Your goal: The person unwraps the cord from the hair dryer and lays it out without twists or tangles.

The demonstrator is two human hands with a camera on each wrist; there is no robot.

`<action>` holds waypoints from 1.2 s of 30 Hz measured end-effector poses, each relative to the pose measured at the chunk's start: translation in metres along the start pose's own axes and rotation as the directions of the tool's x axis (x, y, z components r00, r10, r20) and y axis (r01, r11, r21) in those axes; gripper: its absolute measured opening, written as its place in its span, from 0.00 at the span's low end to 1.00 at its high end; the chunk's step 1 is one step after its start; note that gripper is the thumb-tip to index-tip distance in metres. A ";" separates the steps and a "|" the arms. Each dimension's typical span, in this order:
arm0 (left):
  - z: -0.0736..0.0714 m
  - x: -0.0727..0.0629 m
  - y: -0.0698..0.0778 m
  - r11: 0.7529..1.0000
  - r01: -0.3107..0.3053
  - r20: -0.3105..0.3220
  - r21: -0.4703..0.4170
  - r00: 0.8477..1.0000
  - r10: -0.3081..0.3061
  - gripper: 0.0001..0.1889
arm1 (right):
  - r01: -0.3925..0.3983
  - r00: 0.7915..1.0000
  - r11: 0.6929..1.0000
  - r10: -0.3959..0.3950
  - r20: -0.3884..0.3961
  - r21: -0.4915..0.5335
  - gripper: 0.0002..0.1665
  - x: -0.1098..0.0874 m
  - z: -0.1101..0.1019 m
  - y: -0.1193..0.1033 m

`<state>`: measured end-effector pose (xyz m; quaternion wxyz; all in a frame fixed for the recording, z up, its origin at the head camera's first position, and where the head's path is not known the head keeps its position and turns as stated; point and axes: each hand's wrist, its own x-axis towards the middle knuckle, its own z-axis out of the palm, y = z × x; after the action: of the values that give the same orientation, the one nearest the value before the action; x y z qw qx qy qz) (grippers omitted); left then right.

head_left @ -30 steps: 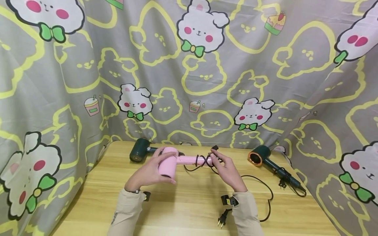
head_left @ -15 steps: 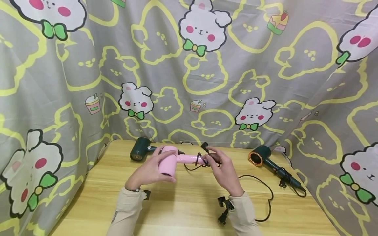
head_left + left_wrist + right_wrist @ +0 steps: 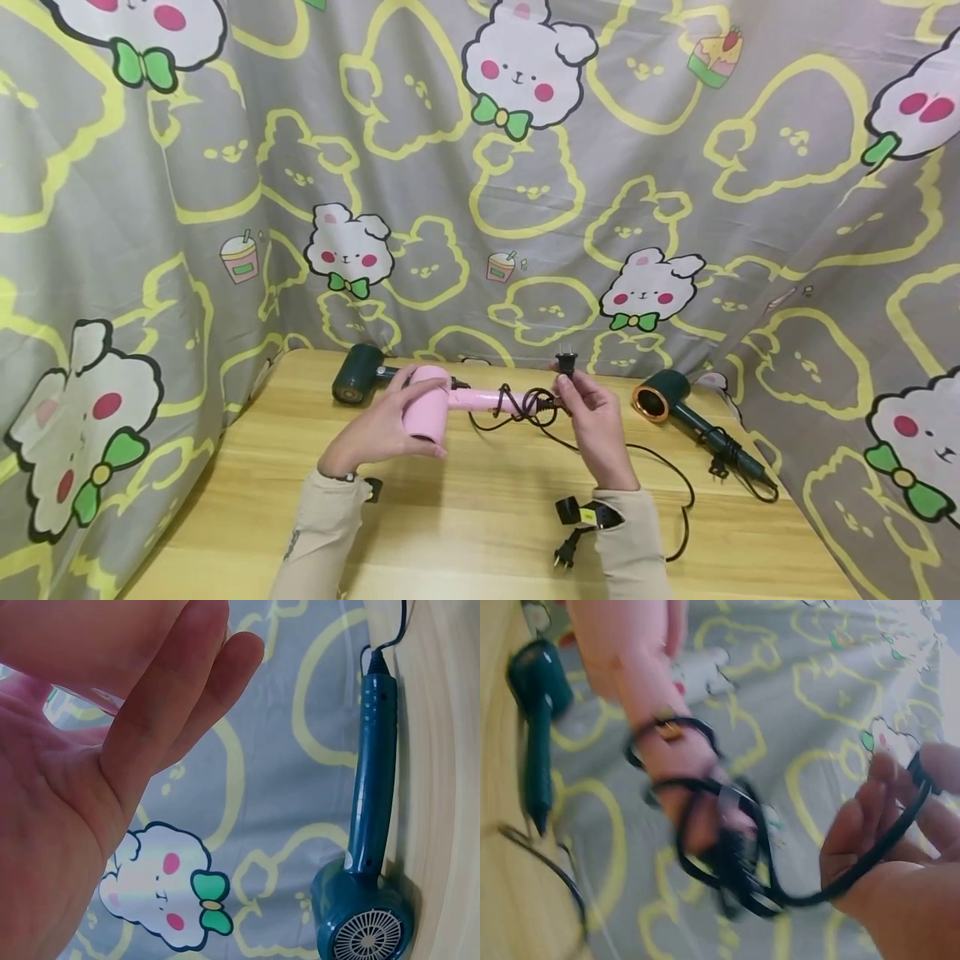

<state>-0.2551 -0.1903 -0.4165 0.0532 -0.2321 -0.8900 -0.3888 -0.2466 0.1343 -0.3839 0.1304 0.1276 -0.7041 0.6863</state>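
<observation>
A pink hair dryer is held up over the table, its handle pointing right. My left hand grips the dryer's barrel, thumb below and fingers over the top. Black cord loops loosely around the handle, most thickly near its end. My right hand pinches the plug at the end of this cord, prongs pointing up. In the right wrist view a stretch of cord runs from the handle's end to the right hand.
On the wooden table, a green hair dryer lies back left, its cord running right to a plug near the front. Another green hair dryer, cord wrapped round its handle, lies right. A patterned curtain surrounds the table.
My right hand has moved from the handle's end to the right, drawing the plug away and turning its prongs upward. The left hand keeps its grip on the pink dryer.
</observation>
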 end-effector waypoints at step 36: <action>-0.018 -0.004 -0.017 0.998 -0.050 -0.073 -0.044 0.996 0.046 0.51 | 0.061 0.995 0.980 -0.075 -0.069 -0.191 0.35 -0.013 -0.047 -0.032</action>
<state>-0.2606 -0.2143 -0.4165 0.0894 -0.2403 -0.8725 -0.4159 -0.2229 0.1810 -0.3571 0.1920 0.1124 -0.7558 0.6159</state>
